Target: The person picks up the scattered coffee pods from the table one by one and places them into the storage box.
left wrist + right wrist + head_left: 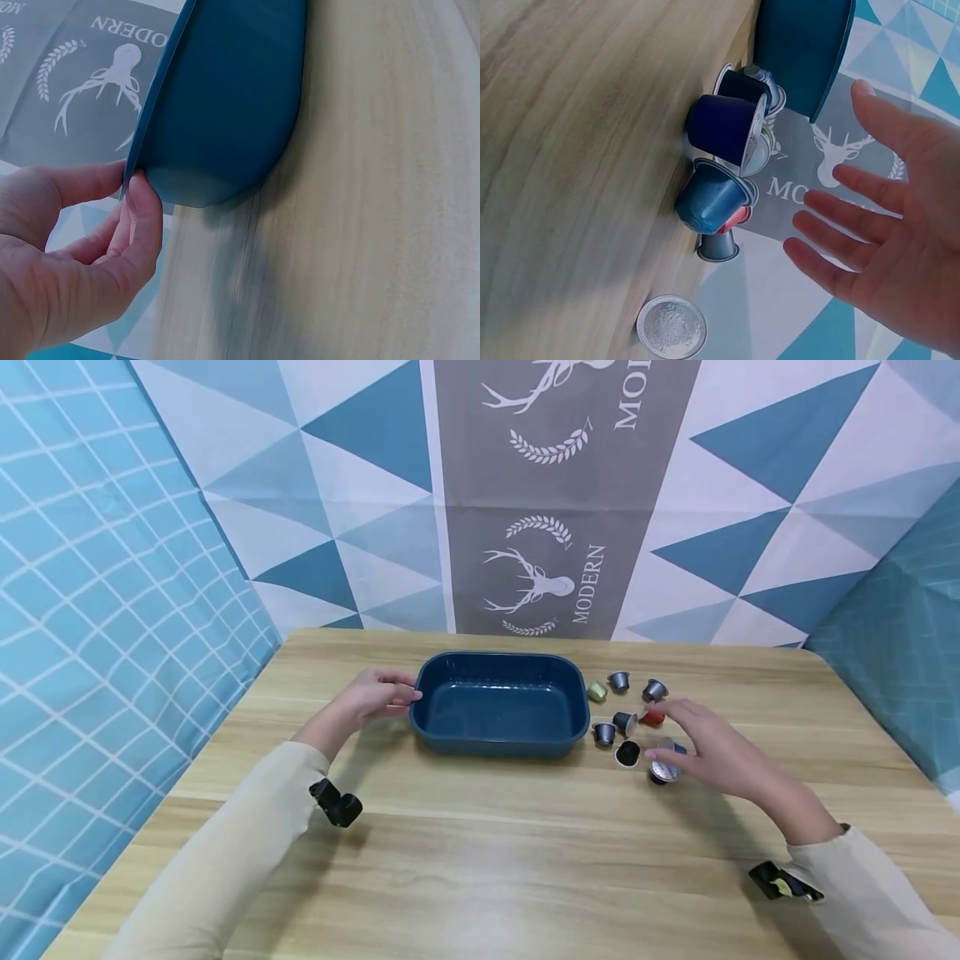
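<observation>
A dark blue baking dish (495, 747) stands on the table, with nothing visible inside it. At its left end my left hand (377, 695) pinches the rim between thumb and fingers, which the left wrist view shows close up at the dish wall (225, 97). Several coffee capsules lie scattered right of the dish, among them a green one (597, 692), a black one (627, 753) and a red one (652, 718). Over them hovers my right hand (712, 750), fingers spread and holding nothing. Its wrist view shows a purple capsule (718, 129) and a blue capsule (709, 199) near the fingers.
The wooden table (465, 860) reaches back to a patterned cloth wall (525, 510). Blue checked cloth (97, 610) hangs along the left side. In the right wrist view, a capsule with a silver lid (672, 327) lies apart from the cluster.
</observation>
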A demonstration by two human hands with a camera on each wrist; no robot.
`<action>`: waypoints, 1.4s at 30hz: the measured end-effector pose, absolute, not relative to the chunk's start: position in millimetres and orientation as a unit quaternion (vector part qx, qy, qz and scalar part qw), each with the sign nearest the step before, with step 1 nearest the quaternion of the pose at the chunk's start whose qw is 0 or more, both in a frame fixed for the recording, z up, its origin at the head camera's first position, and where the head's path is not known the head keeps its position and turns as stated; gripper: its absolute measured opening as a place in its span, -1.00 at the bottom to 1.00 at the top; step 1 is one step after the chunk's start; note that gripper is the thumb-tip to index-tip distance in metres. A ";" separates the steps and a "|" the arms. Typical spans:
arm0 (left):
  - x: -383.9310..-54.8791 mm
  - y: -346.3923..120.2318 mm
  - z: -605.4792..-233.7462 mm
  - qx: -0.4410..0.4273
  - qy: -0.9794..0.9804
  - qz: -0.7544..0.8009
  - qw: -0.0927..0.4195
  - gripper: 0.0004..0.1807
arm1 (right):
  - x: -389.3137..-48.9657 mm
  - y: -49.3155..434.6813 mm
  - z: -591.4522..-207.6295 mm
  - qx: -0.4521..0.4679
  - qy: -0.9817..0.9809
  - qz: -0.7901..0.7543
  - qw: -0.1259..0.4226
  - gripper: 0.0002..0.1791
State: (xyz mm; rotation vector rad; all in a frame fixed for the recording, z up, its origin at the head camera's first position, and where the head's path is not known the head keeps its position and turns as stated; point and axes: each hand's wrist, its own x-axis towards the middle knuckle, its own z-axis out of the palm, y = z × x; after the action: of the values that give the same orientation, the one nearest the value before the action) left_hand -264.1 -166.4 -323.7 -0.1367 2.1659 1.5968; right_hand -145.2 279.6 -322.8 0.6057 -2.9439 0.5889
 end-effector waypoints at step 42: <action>-231.3 -164.6 -325.7 -0.054 0.791 0.572 0.211 -0.53 | -128.2 289.2 -341.8 0.235 -0.960 0.140 0.055 -0.42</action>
State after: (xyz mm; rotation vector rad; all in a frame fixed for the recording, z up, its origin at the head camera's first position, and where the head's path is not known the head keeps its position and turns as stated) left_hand -231.3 -164.6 -325.7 -0.1510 2.1974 1.5895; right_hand -128.2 289.2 -341.8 0.7126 -2.9149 0.4251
